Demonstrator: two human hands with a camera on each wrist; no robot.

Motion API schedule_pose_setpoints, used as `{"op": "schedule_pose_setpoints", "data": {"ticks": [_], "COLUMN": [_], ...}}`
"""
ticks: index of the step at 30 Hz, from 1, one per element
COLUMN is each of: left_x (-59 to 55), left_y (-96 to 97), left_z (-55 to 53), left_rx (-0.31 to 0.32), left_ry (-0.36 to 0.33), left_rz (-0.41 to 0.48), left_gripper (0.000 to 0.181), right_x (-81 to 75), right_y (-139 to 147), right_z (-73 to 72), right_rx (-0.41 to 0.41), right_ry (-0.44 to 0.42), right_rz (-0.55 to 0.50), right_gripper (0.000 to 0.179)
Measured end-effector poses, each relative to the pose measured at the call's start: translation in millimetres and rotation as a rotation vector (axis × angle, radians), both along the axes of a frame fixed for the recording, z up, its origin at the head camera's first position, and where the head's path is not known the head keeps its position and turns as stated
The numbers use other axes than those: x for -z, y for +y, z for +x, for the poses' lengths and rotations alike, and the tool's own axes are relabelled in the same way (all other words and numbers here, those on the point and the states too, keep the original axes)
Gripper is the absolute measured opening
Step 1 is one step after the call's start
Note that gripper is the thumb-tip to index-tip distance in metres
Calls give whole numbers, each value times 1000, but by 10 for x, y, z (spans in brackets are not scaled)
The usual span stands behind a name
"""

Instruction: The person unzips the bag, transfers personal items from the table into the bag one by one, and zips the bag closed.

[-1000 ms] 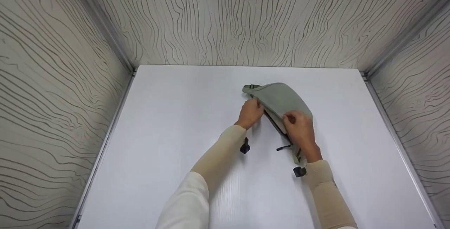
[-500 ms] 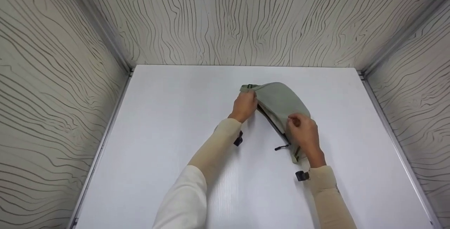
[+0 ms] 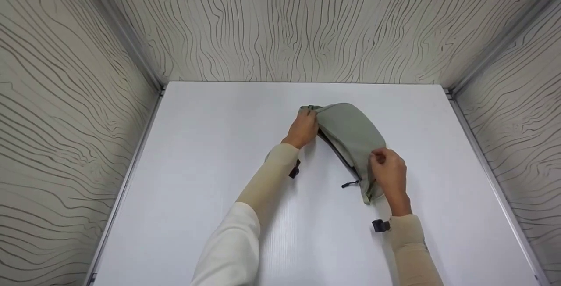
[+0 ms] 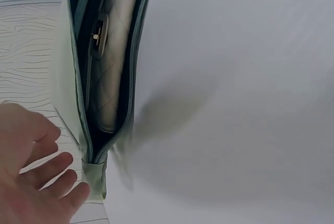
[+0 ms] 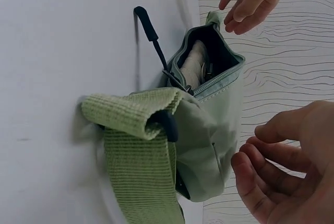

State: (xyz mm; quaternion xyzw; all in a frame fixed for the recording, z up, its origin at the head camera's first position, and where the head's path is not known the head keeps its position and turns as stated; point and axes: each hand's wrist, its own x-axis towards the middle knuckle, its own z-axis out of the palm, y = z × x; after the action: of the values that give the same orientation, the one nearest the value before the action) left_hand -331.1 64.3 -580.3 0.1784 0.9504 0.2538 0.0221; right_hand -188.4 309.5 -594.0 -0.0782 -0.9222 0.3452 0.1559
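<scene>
A sage-green waist bag (image 3: 353, 126) lies on the white table, its zip undone along the edge facing me. Inside, in the left wrist view, sits a cream quilted purse (image 4: 112, 80) with a metal clasp. My left hand (image 3: 302, 129) is at the bag's far left end; its fingers (image 4: 49, 171) are loosely bent beside the end tab and hold nothing. By the bag's near right side is my right hand (image 3: 391, 174), fingers relaxed and slightly curled, with nothing in them in the right wrist view. A black zip pull (image 5: 146, 24) hangs from the near end of the opening.
A ribbed green strap (image 5: 141, 166) is folded at the bag's near end. The white tabletop (image 3: 210, 154) ends at a wood-grain patterned back wall (image 3: 280, 27), with similar walls left and right. A small black camera (image 3: 380, 225) is fixed at my right wrist.
My left hand has slid up and left along the opening to the bag's far end. My right hand has drawn back right and down from the bag's opening edge. The bag barely shifts.
</scene>
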Motion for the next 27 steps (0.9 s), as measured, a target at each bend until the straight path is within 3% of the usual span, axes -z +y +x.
{"op": "schedule_pose_setpoints", "data": {"ticks": [9,19,27], "left_x": [22,43,102], "left_y": [-22,-46,-75], "left_z": [-11,-28,-29], "left_rx": [37,53,37], "left_ry": [-50,-62,-26], "left_rz": [-34,-203,-191], "left_gripper": [46,51,42], "right_x": [35,61,57], "right_y": [38,119,175], "right_z": [-17,1,13], "right_rx": [73,115,116], "right_ry": [-82,-198,-299], "right_rz": [-38,-69,-79], "right_gripper": [24,43,43]}}
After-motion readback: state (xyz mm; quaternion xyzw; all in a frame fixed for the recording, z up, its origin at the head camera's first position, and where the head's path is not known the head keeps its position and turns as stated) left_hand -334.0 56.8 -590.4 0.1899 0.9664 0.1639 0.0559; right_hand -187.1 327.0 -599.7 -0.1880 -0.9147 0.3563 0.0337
